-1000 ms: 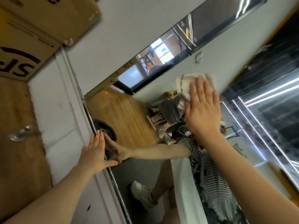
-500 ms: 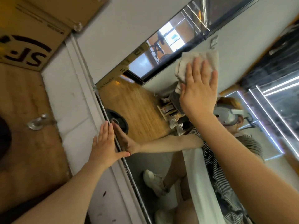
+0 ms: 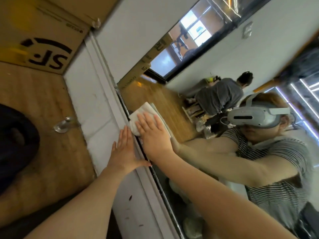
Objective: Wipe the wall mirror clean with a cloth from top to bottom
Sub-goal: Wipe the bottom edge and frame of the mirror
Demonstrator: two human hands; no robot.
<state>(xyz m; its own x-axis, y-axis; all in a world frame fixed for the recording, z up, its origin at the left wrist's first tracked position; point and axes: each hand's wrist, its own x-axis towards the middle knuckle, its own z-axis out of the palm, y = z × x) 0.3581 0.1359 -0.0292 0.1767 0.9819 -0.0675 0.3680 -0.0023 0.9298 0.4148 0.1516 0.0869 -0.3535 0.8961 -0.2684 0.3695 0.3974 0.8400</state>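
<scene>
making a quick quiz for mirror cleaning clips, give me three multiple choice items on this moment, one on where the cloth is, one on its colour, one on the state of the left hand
1. Where on the mirror is the cloth?
A. at its left edge, by the frame
B. at its far right
C. lying on the floor

2. What colour is the cloth?
A. dark blue
B. white
C. red

3. How is the left hand?
A. gripping the cloth
B. clenched in a fist
C. flat, fingers straight, on the white wall trim beside the mirror

Answers:
1 A, the right hand presses the cloth against the glass next to the dark frame edge.
2 B, the folded fabric showing above the fingers is white.
3 C, the palm lies open on the trim, holding nothing.
</scene>
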